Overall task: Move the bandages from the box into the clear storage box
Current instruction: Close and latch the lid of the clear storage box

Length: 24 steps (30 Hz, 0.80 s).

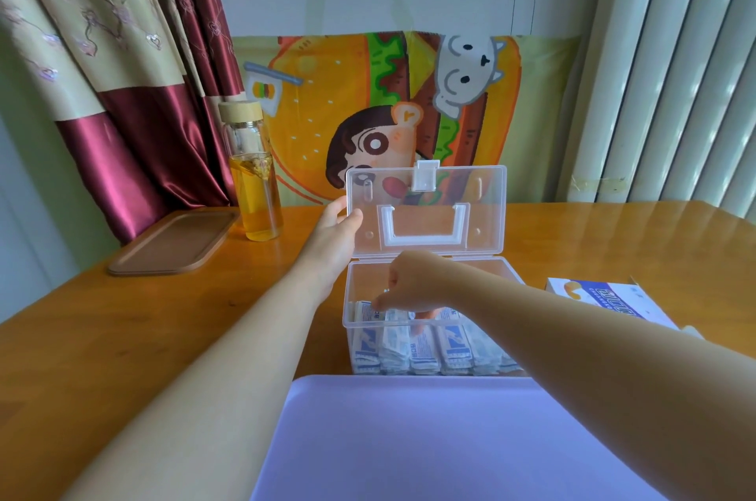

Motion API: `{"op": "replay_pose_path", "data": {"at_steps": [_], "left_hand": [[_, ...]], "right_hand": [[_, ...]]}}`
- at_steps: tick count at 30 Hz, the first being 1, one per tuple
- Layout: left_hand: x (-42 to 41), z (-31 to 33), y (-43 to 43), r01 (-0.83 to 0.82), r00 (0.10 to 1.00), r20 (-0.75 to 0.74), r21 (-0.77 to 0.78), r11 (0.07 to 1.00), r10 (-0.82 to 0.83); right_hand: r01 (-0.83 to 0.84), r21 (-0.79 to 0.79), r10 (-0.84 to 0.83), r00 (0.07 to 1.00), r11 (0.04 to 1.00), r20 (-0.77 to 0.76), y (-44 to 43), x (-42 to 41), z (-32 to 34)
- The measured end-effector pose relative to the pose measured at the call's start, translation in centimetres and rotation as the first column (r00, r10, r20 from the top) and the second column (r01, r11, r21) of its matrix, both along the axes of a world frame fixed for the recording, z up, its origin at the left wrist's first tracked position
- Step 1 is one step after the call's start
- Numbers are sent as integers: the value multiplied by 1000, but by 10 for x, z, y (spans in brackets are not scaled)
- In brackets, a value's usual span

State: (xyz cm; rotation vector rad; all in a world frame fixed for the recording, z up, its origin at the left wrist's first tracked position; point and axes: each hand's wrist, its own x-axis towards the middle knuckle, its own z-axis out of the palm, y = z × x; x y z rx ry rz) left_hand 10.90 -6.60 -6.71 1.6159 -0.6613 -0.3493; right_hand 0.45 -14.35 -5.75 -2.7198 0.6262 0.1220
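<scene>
While a person's left hand (pixel 337 232) pinches the left edge of the lid (pixel 425 210), thumb on its near face, and holds it upright, the right hand (pixel 413 281) dips into the clear storage box (pixel 349 296) at the middle of a wooden table (pixel 163 316). Its fingers curl downward among the bandages (pixel 454 349), which stand on edge in a packed row of white and blue wrappers along the box's near wall. Whether those fingers grip a wrapper or only touch it cannot be told through the plastic. The two hands are apart, the left raised at the lid and the right lower, inside the box.

A white and blue cardboard box (pixel 605 300) lies on the table to the right of the storage box, partly hidden by the right forearm. A pale lavender tray (pixel 409 439) lies in the foreground, just beside the storage box's near wall. At the far left sit a brown tray (pixel 172 241) and, near it, a glass bottle (pixel 253 173) with a wooden cap and yellow liquid. Behind them hang a maroon and beige curtain (pixel 122 50) and a cartoon burger cloth (pixel 368 91), with a white radiator (pixel 675 71) to the right.
</scene>
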Motion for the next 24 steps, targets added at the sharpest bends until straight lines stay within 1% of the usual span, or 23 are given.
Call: {"op": "replay_pose_path", "data": {"at_steps": [4,7,8,9,10,11,12,13,14,15,16,17,18,19,20,21,22,24], "left_hand": [[-1,1,1,5,1000,-3,-8,1000,-5],[-1,4,1,2,1000,-4,-21,1000,-2],[-1,6,1,4,1000,-7,-29,1000,-4],[-2,10,1,9,1000,-10,-40,999,-10],[-4,13,2,18,1000,-11,-55,998,-19],[-6,17,2,27,1000,-8,-71,997,-28],[-7,20,3,30,1000,-6,-90,995,-31],[-7,24,4,26,1000,-4,-107,994,-27],[-7,26,5,20,1000,2,-124,992,-19],[-8,30,6,8,1000,14,-140,990,-6],[-9,33,7,-1,999,32,-151,989,6],[-11,35,9,-2,998,58,-152,988,11],[-15,38,11,9,996,91,-145,989,5],[-19,39,13,28,992,129,-129,991,-11],[-23,39,15,50,984,177,-102,994,-31],[-29,38,19,62,971,235,-64,996,-46],[-30,37,22,61,951,306,-30,998,-49],[-36,32,33,22,884,465,41,999,-38]], "right_hand": [[48,97,-51,998,994,37,-6,-4,5],[70,252,-95,991,965,91,-10,-11,10],[69,281,-100,990,957,100,-10,-14,11],[61,280,-96,989,958,114,-11,-17,12],[42,232,-78,986,972,150,-13,-21,15],[19,147,-53,973,989,225,-14,-26,21],[-2,59,-19,938,998,345,-16,-31,27],[-7,-4,8,867,1000,498,-17,-37,35],[2,-34,21,750,999,661,-20,-44,44],[23,-44,21,609,999,793,-23,-51,53],[46,-45,17,494,998,869,-28,-57,61],[66,-57,20,456,996,890,-33,-63,66],[91,-96,38,495,991,868,-39,-67,69],[110,-158,62,596,981,800,-44,-70,69],[112,-226,78,718,968,692,-49,-73,67],[110,-285,81,808,952,583,-51,-78,65],[106,-344,87,860,933,503,-52,-80,64],[98,-417,103,896,904,433,-49,-87,59]]}}
